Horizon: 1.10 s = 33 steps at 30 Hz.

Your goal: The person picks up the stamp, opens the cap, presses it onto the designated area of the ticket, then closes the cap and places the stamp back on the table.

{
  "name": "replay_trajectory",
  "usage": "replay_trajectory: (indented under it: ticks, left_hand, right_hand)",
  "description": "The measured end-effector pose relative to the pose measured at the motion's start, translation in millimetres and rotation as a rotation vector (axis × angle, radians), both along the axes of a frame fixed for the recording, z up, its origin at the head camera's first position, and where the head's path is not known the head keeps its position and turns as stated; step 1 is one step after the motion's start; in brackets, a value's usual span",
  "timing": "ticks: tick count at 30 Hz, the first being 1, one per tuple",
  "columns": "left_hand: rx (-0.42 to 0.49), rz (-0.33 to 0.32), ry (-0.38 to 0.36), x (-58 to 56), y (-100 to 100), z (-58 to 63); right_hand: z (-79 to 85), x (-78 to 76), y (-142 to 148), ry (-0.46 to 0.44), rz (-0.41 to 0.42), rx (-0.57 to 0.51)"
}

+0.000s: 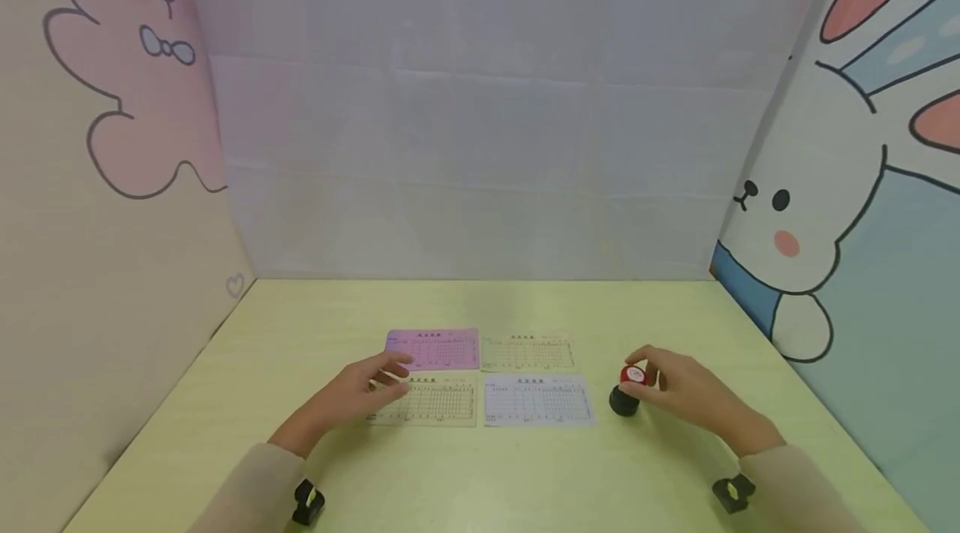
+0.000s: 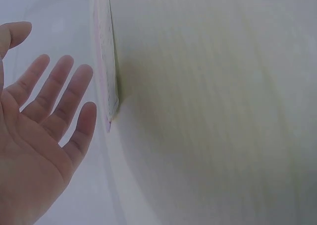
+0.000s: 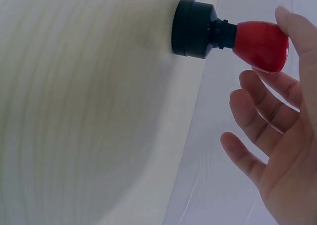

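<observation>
Red plastic, glossy and rounded, makes the handle (image 3: 261, 45) of the stamp (image 1: 625, 397) that you pinch between thumb and fingertips with your right hand (image 1: 678, 387). Its black base (image 3: 192, 29) faces down and seems to stand on the pale yellow table (image 1: 525, 475), just right of the near right slip (image 1: 536, 401) and apart from it. You likely hold it high on the knob because that keeps your fingers clear of the base; your remaining fingers are spread loosely.

Your left hand (image 1: 360, 389) holds nothing: its fingers are relaxed and parted, over the left side of the near left slip (image 1: 442, 401). From these views you cannot tell whether it touches the paper.

Beyond lie the purple slip (image 1: 435, 351) at far left and the far right slip (image 1: 528, 354). All four lie face up, two by two, an arrangement that probably serves to leave each printed grid within your reach.

Each carries a short heading above its grid, too small for you to read. A round white label (image 1: 635, 374) tops the handle, its marks equally illegible. You can make out no brand.
</observation>
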<state>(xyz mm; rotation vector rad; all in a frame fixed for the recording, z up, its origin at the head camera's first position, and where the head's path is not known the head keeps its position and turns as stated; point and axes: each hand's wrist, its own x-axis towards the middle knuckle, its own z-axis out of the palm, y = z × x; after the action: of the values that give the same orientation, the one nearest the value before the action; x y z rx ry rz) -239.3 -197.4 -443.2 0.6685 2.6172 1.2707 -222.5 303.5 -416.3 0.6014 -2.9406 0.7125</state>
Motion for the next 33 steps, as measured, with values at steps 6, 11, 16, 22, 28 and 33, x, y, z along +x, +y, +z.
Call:
replay_trajectory:
  ticks: [6,11,16,22,28,33]
  left_hand:
    - [0.008,-0.041,0.017,-0.6,7.7,-1.3]
    - [0.012,-0.055,0.018,-1.7,15.9,-0.5]
    - [0.008,-0.090,0.029,-1.6,29.0,0.7]
    - [0.008,-0.143,0.006,-2.9,45.1,0.8]
    - [0.019,-0.176,0.004,-3.4,57.2,-2.3]
    - [0.057,-0.205,0.000,-1.3,65.6,-5.6]
  right_hand:
    - [0.2,0.9,-1.8,-0.005,0.004,-0.010]
    - [0.9,1.1,-1.9,0.003,0.010,-0.001]
    - [2.1,1.2,-2.4,-0.006,0.020,-0.001]
    - [1.8,2.4,-3.6,-0.013,0.015,0.002]
    - [4.1,3.0,-7.9,0.004,0.031,-0.025]
    - [10.0,1.7,-14.2,-0.006,0.078,-0.083]
